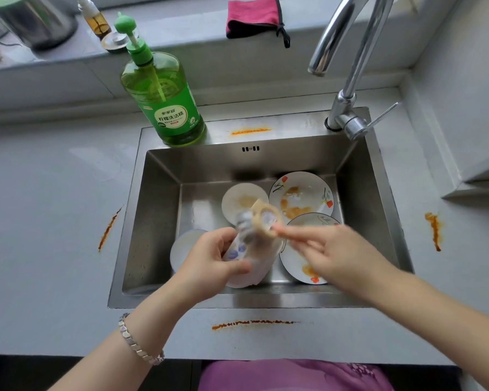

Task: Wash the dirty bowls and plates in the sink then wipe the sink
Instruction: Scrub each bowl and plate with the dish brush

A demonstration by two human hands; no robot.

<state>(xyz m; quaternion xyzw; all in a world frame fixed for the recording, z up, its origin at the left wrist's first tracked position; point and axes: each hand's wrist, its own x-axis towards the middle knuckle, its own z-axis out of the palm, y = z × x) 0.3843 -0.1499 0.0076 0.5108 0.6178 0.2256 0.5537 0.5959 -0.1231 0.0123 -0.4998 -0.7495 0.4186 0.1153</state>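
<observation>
Both forearms reaching in from the near edge over a steel sink (pixel 158 210), meeting above its middle. Left hand (pixel 209 263) curled shut around a white bowl with blue print (pixel 246 266), thumb across the near wall, bowl tipped on its side with its mouth toward the right. Right hand (pixel 331 249) blurred, fingers (pixel 297 234) stretched leftward and pinching a tan sponge (pixel 267 218) against the bowl's upper rim; grip partly closed, exact finger placement lost in blur. Silver bracelet (pixel 139 345) on the left wrist. Below the hands, on the sink floor: a flowered plate with orange smears (pixel 301 193) at the back right, a second flowered plate (pixel 302 266) in front of it and partly under the right hand, a small white dish with a brown stain (pixel 242 198) at the back centre, a blue-rimmed white bowl (pixel 185 246) at the left, just beside the left hand. Grey bench (pixel 45 221) around the sink, streaked with orange-brown stains left, right and along the near edge, one more on the steel ledge behind the basin. Large green detergent bottle with pump (pixel 164 100) standing on the sink's back left corner. Chrome tap (pixel 347 66) rising at the back right, spout arched over the basin. Raised ledge behind, carrying a folded pink cloth (pixel 253 16), a steel pot (pixel 31 21) and a small amber bottle (pixel 95 19). Purple garment (pixel 291 375) at the bottom edge.
</observation>
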